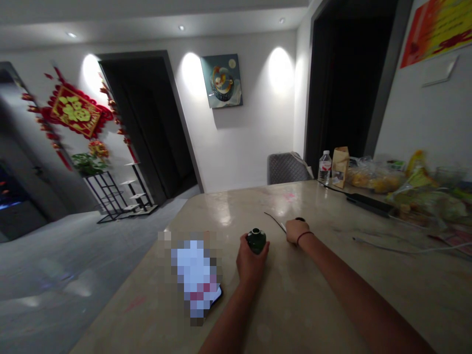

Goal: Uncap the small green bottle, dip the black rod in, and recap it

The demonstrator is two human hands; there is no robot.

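Note:
My left hand is wrapped round a small dark green bottle that stands upright on the beige table. A short way to the right, my right hand is closed on a small dark object resting on the table; I cannot make out what it is. A black band circles that wrist. A thin dark stick with a pale tip lies on the table just left of the right hand.
A blurred phone-like item lies left of my left arm. Along the right wall stand a water bottle, a paper bag, food bags, a dark flat bar and a white cable. A grey chair stands beyond.

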